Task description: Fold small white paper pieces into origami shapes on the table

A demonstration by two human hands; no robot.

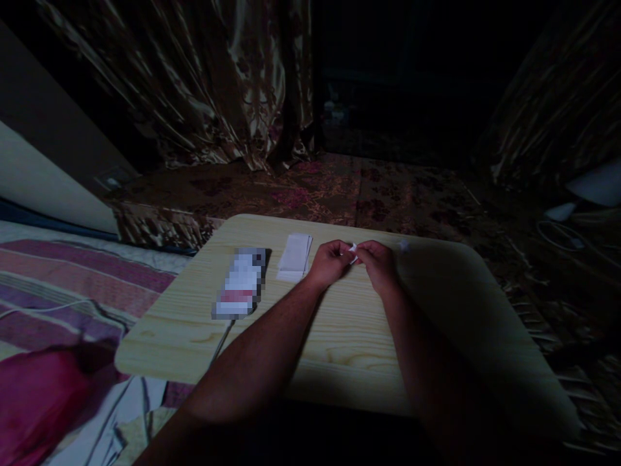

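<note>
Both hands meet above the far half of a light wooden table (339,323). Between their fingertips is a small piece of white paper (353,250), mostly covered by the fingers. My left hand (330,264) pinches its left side, and my right hand (377,259) pinches the right side. A stack of white paper slips (294,256) lies just left of my left hand. Beyond my right hand, a small white crumpled or folded piece (404,245) rests on the table. How the held paper is folded cannot be made out.
A phone with a blurred screen (241,285) lies on the table's left, its cable (223,340) running off the near edge. At left is a bed with a striped cover (82,272) and a red cloth (39,401). Curtains (252,84) hang behind; a white lamp (596,184) stands right.
</note>
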